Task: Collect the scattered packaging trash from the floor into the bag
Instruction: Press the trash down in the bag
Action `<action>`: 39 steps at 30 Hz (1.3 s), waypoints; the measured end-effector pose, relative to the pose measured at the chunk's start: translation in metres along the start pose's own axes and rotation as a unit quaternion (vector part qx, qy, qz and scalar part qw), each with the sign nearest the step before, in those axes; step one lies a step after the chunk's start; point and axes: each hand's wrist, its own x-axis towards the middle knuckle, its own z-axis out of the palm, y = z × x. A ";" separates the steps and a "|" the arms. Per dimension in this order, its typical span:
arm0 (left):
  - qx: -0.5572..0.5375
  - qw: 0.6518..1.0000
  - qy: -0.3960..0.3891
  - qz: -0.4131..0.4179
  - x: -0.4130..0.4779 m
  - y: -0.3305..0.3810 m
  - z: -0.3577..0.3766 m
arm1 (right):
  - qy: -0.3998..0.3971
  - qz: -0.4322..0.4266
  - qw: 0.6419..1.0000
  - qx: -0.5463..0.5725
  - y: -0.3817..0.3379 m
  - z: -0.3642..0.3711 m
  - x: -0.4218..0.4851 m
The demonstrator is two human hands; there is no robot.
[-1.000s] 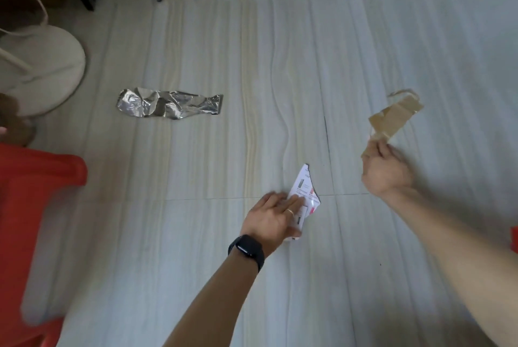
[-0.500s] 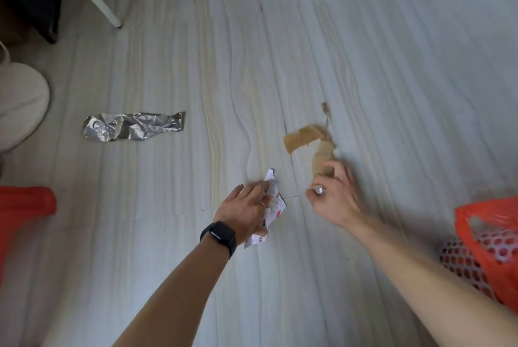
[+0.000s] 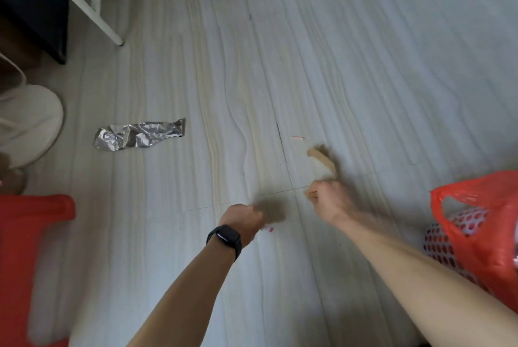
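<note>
— Well, where does it all sit?

— Biggest first: a pale, streaked tile floor point(image 3: 364, 66), smooth and flat. A red stool point(image 3: 30, 237) stands at the person's left and white frame legs point(image 3: 106, 21) stand at the far left corner, both well apart from the work.

— And the bag?

— The red bag point(image 3: 493, 257) slumps on the floor at the person's right with its mouth gaping upward. It lies to the right of the right hand point(image 3: 326, 198) and near it, so that arm is the closer 1.

— What's lying loose?

— There's 1 foil wrapper point(image 3: 140, 136), crumpled, with its long axis running left to right. It's away to the left, ahead of the left hand point(image 3: 242, 219), which is the nearer of the 2.

— Are the hands busy?

— The right hand is curled round a brown paper strip point(image 3: 322, 161); the strip reaches away from the person and bends leftward. The left hand is balled in a fist, blurred. I'd judge it grips a scrap point(image 3: 270, 230), though only a pink edge peeks out below the fingers.

— Anything smaller?

— A pink sliver point(image 3: 297, 138) lies on the tile just beyond the strip.

— So what's next?

— My guess is a short swing right to the bag.
</note>
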 end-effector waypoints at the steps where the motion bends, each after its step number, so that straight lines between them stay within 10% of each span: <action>1: -0.019 1.000 -0.002 -0.018 -0.004 -0.001 -0.011 | -0.014 0.008 1.000 0.009 -0.003 -0.010 -0.004; 13: -0.351 0.909 0.197 -0.110 -0.002 0.032 -0.176 | 0.109 0.028 0.976 0.187 0.005 -0.203 -0.056; 22: -0.574 0.764 0.278 0.096 -0.016 0.221 -0.249 | 0.434 0.145 0.780 0.426 0.120 -0.265 -0.198; 30: -0.218 0.879 0.288 0.311 -0.003 0.335 -0.240 | 0.591 0.285 0.708 0.260 0.200 -0.236 -0.302; 34: 0.027 0.906 0.268 0.326 0.012 0.331 -0.207 | 0.551 0.282 0.780 0.091 0.197 -0.206 -0.309; 39: 0.107 0.921 0.199 0.319 0.015 0.311 -0.185 | 0.198 0.242 0.949 0.051 0.170 -0.151 -0.291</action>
